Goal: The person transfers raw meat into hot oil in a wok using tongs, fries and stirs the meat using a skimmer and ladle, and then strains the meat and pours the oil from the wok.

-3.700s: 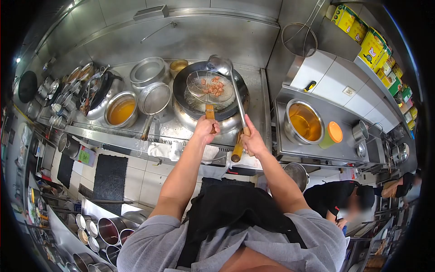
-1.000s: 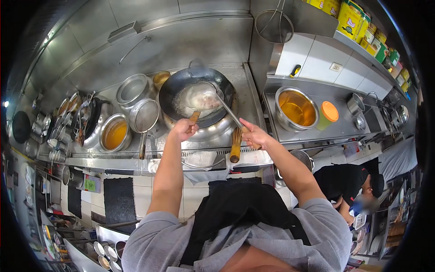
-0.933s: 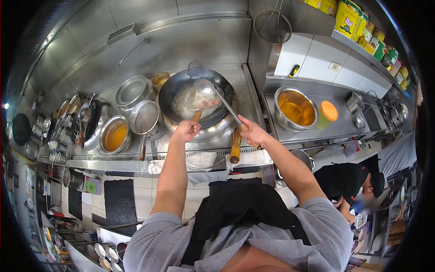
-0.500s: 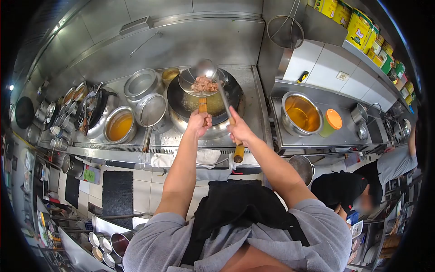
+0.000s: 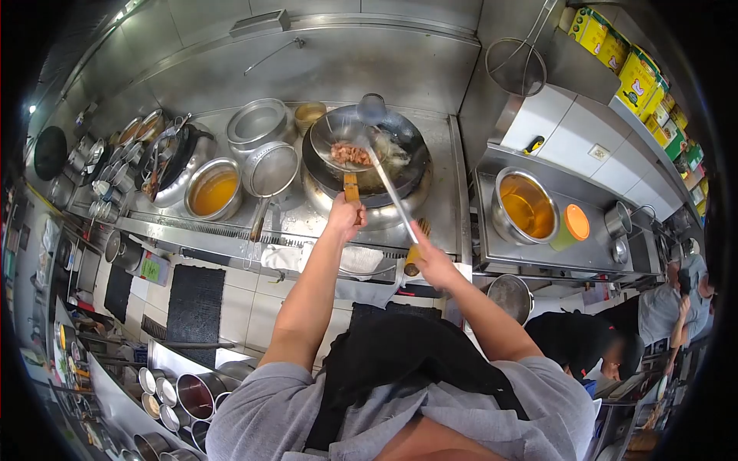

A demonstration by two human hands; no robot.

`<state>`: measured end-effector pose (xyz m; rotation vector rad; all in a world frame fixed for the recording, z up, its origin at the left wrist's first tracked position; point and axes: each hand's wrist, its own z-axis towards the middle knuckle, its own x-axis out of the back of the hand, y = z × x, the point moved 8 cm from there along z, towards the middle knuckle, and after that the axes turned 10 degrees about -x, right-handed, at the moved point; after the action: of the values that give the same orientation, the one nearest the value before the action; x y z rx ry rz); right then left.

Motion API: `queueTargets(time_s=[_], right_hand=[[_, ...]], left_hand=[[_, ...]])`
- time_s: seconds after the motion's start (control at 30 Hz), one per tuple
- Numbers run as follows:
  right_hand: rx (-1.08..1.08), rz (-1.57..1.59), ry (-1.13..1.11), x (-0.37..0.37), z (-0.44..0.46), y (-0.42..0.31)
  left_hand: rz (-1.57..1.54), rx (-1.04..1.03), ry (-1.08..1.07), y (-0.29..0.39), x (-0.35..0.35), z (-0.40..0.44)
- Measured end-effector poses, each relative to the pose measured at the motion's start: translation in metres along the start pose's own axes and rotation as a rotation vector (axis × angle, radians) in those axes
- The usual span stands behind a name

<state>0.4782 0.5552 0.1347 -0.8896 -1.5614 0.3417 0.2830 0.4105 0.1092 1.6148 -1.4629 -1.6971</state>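
Note:
My left hand (image 5: 349, 216) is closed round the wooden handle of a wire strainer (image 5: 327, 147), which is over the left part of a black wok (image 5: 416, 163). Pieces of browned meat (image 5: 350, 153) lie in the strainer. Bubbling oil (image 5: 393, 154) shows in the wok to the right of the strainer. My right hand (image 5: 433, 260), slightly blurred, grips the long ladle (image 5: 392, 188) near its lower end. The ladle's bowl is over the far side of the wok. A bamboo brush (image 5: 413, 261) lies beside my right hand, partly hidden.
Left of the wok are a second strainer (image 5: 274, 169), a pot of amber liquid (image 5: 214, 191) and a metal basin (image 5: 257, 123). On the right counter stand an oil pot (image 5: 526, 206) and an orange-lidded container (image 5: 575, 223). Two co-workers (image 5: 573, 338) (image 5: 675, 303) are at lower right.
The strainer has come up out of the oil with the meat and now sits at the wok's left side. The ladle has moved to the far side. The camera view has shifted.

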Motion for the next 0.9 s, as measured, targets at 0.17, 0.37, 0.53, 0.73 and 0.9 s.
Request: queueTargets(time_s=[0.17, 0.37, 0.53, 0.73, 0.9], right_hand=[[-0.177, 0.472, -0.155, -0.021, 0.061, 0.006], [-0.158, 0.379, 0.126, 0.010, 0.062, -0.003], [-0.320, 0.992, -0.345, -0.030, 0.069, 0.004], [-0.187, 0.526, -0.050, 0.008, 0.018, 0.027], [-0.173, 0.131, 0.051, 0.025, -0.002, 0.009]], left_hand=[[-0.050, 0.045, -0.011, -0.017, -0.003, -0.002], [-0.102, 0.092, -0.010, -0.027, -0.006, -0.007], [-0.057, 0.100, 0.004, -0.020, -0.034, -0.001], [-0.098, 0.105, 0.026, -0.024, -0.008, 0.009], [-0.023, 0.048, 0.004, -0.011, -0.014, 0.006]])
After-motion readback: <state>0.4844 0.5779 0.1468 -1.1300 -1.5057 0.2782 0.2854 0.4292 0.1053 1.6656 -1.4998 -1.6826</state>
